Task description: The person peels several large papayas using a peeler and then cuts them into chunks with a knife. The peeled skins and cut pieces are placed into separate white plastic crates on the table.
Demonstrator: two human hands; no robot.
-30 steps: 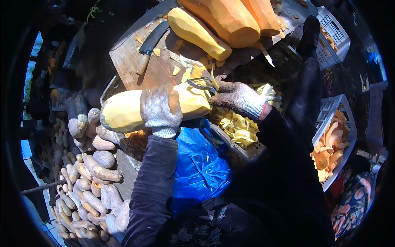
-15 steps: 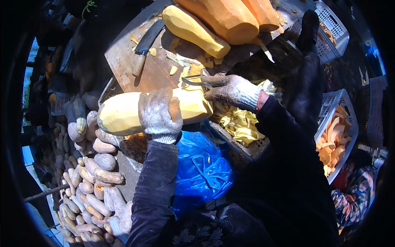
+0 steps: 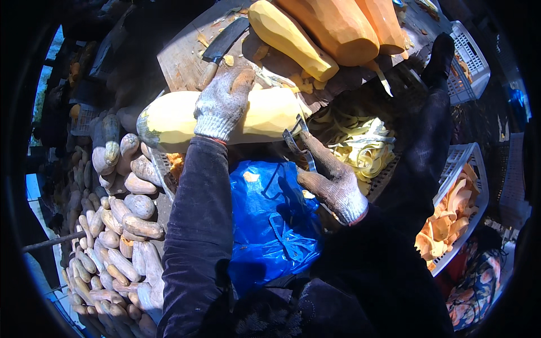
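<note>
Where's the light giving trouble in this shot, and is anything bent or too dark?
In the head view, hard sun nearly bleaches the squash, shadow crosses part of the bag, and the right sleeve sinks almost to black; also in the head view, fisheye distortion bends straight edges toward a dark, round border.

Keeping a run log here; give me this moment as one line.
left hand: gripping pale squash; right hand: holding peeler by squash's right end; cleaver: on wooden board; blue bag: below squash
</note>
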